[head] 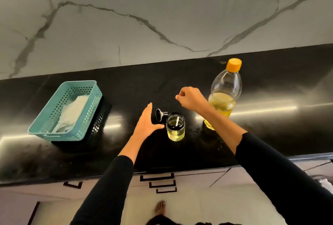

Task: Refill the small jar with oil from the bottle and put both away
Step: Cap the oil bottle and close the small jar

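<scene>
one black counter (270, 125) | holds teal basket (54, 135), small jar (175, 129) | marble wall (162, 8)

Veined marble wall (162, 8), glossy black counter (270, 131) — pale drawers (198, 176) below

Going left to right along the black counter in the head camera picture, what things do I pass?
You pass the teal basket → left hand → small jar → oil bottle with the orange cap.
</scene>
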